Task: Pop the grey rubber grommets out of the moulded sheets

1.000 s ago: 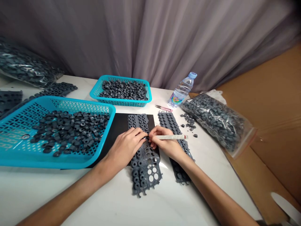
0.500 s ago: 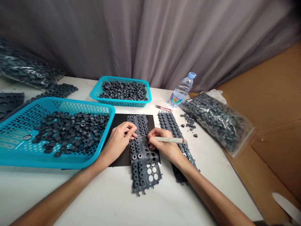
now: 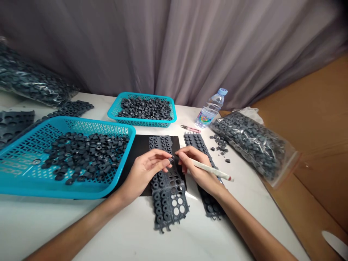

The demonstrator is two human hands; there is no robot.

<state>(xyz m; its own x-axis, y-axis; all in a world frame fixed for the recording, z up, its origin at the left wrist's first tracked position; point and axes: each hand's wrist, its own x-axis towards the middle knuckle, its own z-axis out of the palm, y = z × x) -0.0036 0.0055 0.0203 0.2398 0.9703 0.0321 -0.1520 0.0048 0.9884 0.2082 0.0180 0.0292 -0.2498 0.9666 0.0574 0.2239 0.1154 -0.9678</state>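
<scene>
The left hand (image 3: 148,165) pinches a small grey part (image 3: 170,160) above the perforated grey sheet (image 3: 164,197), laid partly on the black mat (image 3: 138,150); the half-curled right hand (image 3: 198,165) grips a white pen-shaped tool (image 3: 213,169), seemingly leaving its forefinger free.

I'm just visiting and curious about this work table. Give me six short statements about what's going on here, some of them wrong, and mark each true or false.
1. The right hand holds a pale stick. True.
2. The left hand is inside a basket. False: the left hand is over the rubbery sheet, with a small dark piece at its fingertips.
3. The sheet reaches past the edge of the black mat beneath it. True.
4. Pink-handled scissors lie near the bottle. True.
5. The bottle has a red cap. False: its cap is blue.
6. Only one basket holds dark pieces. False: the nearer basket and the farther basket both do.
</scene>
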